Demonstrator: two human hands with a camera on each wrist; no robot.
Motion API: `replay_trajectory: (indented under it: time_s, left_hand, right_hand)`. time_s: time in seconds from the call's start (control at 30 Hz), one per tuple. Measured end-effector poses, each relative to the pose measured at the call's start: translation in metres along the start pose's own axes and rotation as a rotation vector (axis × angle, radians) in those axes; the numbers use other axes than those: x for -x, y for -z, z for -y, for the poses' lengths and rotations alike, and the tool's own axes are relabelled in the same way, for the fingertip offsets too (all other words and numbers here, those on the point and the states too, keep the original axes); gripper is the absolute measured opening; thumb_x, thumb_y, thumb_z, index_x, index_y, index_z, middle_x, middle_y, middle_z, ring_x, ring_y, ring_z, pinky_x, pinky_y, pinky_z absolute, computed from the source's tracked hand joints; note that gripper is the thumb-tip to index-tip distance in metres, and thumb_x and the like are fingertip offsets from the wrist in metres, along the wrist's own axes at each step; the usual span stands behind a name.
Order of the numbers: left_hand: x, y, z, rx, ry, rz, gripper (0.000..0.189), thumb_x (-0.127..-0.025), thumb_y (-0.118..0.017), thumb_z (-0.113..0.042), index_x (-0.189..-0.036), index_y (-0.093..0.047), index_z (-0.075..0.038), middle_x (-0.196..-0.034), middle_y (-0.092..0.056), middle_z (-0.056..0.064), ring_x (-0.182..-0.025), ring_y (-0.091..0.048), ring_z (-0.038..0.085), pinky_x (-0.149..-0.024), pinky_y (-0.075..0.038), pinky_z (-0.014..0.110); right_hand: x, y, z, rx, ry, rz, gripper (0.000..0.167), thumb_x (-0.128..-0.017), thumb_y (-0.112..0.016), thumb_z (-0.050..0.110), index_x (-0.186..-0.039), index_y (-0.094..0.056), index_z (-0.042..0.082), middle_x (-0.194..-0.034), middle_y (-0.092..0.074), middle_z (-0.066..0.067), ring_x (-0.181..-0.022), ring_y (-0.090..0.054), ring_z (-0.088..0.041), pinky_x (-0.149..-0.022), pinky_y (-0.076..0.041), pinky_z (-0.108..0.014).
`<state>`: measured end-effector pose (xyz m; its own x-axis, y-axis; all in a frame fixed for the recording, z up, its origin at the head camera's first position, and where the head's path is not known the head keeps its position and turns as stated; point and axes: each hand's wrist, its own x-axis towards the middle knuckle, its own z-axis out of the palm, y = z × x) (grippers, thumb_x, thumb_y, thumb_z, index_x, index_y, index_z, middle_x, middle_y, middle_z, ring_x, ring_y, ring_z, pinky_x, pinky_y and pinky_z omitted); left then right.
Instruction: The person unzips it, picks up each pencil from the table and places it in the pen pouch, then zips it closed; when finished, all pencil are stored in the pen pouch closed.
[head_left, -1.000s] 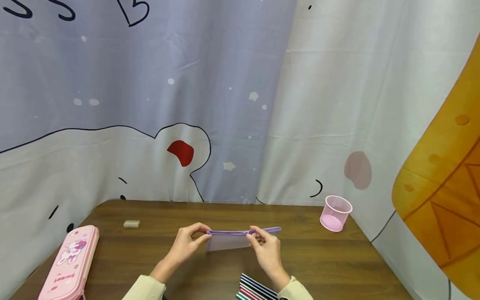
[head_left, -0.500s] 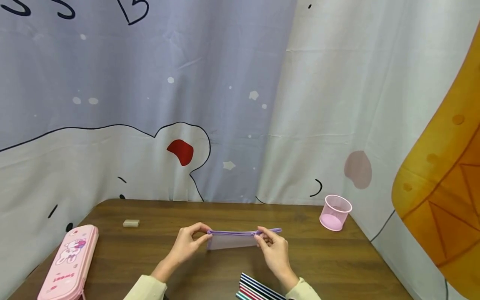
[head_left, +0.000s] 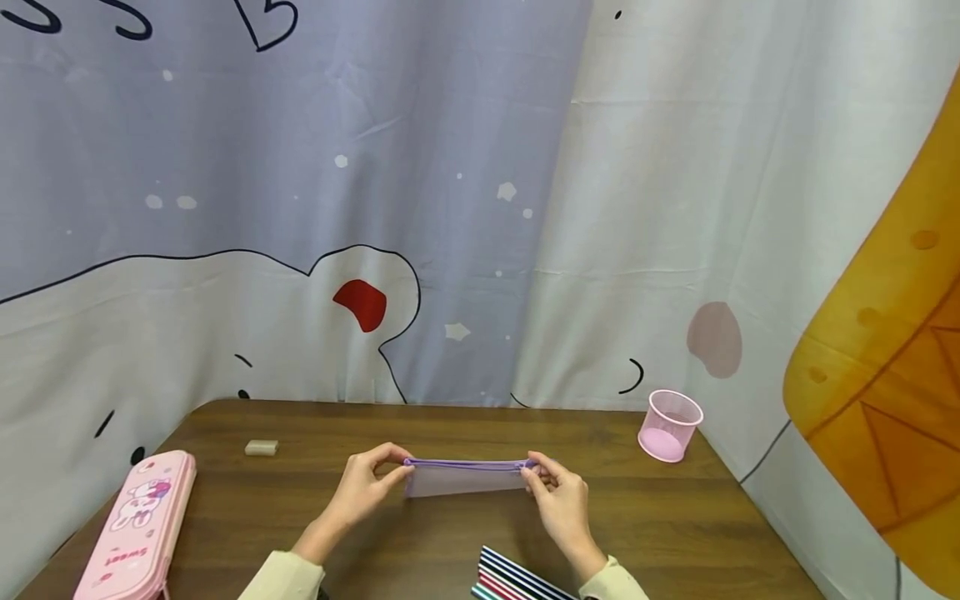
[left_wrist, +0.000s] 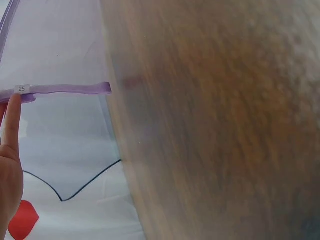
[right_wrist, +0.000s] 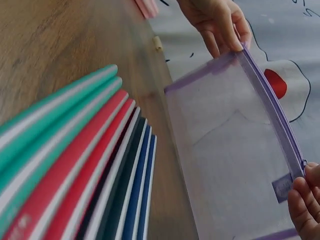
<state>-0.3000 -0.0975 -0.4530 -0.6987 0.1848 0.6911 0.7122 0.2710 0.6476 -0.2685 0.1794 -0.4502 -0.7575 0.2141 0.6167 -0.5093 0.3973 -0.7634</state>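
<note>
A translucent mesh zipper pouch (head_left: pixel 467 480) with purple trim is held up over the table, its zipper along the top edge. My left hand (head_left: pixel 358 490) pinches the pouch's top left corner between thumb and fingers; in the left wrist view a finger touches a small white tag (left_wrist: pixel 22 89) marked 25. At the other end of the zipper, my right hand (head_left: pixel 562 504) pinches around the zipper pull (right_wrist: pixel 304 164), which the fingers partly hide. Through the mesh, the right wrist view shows nothing inside the pouch (right_wrist: pixel 225 135). Whether the zipper is fully apart cannot be made out.
Several thin striped sticks (head_left: pixel 517 577), green, red, black and blue with white, lie below the right hand. A pink pencil case (head_left: pixel 137 525) lies at the left, a small pale block (head_left: pixel 262 448) behind it. A pink cup (head_left: pixel 670 427) stands back right, before a printed curtain (head_left: pixel 480 208).
The right hand has slid rightward along the zipper with the pull, to the pouch's right end. The left hand has shifted slightly left, still pinching its corner.
</note>
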Motion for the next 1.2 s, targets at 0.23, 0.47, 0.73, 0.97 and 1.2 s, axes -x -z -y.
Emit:
replay_trajectory:
  time_s: [0.23, 0.47, 0.73, 0.97, 1.2]
  left_hand:
    - [0.002, 0.006, 0.000, -0.048, 0.098, 0.003, 0.007, -0.075, -0.068, -0.009, -0.080, -0.064, -0.012, -0.076, -0.068, 0.003, -0.074, -0.062, 0.005, -0.061, -0.053, 0.017]
    - [0.004, 0.010, 0.001, -0.056, 0.139, 0.011, 0.006, -0.075, -0.068, -0.012, -0.080, -0.064, -0.012, -0.078, -0.068, 0.002, -0.075, -0.064, 0.009, -0.065, -0.053, 0.017]
    - [0.003, 0.013, 0.000, -0.090, 0.145, 0.003, 0.009, -0.075, -0.068, -0.008, -0.081, -0.064, -0.012, -0.078, -0.067, 0.002, -0.075, -0.062, 0.004, -0.064, -0.055, 0.024]
    - [0.002, 0.014, -0.014, -0.129, 0.172, -0.046, 0.011, -0.074, -0.067, -0.001, -0.082, -0.064, -0.007, -0.078, -0.067, 0.006, -0.076, -0.064, 0.009, -0.064, -0.055, 0.021]
    - [0.003, 0.005, -0.020, -0.134, 0.254, -0.076, 0.015, -0.072, -0.068, 0.002, -0.084, -0.065, -0.007, -0.079, -0.067, 0.008, -0.073, -0.064, 0.014, -0.062, -0.053, 0.017]
  right_hand:
    - [-0.007, 0.017, 0.007, 0.020, -0.065, -0.038, 0.021, -0.071, -0.068, -0.002, -0.091, -0.065, -0.008, -0.065, -0.063, -0.016, -0.052, -0.059, -0.009, -0.048, -0.049, -0.015]
    - [-0.012, 0.028, 0.022, 0.047, -0.154, -0.051, 0.020, -0.072, -0.067, -0.004, -0.092, -0.066, -0.006, -0.067, -0.063, -0.020, -0.053, -0.061, -0.016, -0.051, -0.050, -0.016]
    - [-0.014, 0.026, -0.007, 0.034, -0.285, 0.070, 0.024, -0.074, -0.069, 0.009, -0.095, -0.065, -0.001, -0.073, -0.065, -0.015, -0.054, -0.059, -0.006, -0.053, -0.052, -0.020]
    - [-0.013, 0.020, -0.006, 0.261, -0.259, -0.018, 0.028, -0.072, -0.072, 0.024, -0.095, -0.065, 0.008, -0.084, -0.066, -0.007, -0.072, -0.060, -0.010, -0.063, -0.048, -0.021]
    - [-0.013, 0.006, 0.006, 0.118, -0.279, -0.005, 0.011, -0.075, -0.069, 0.015, -0.077, -0.065, 0.004, -0.069, -0.063, -0.009, -0.056, -0.053, -0.004, -0.052, -0.045, -0.017]
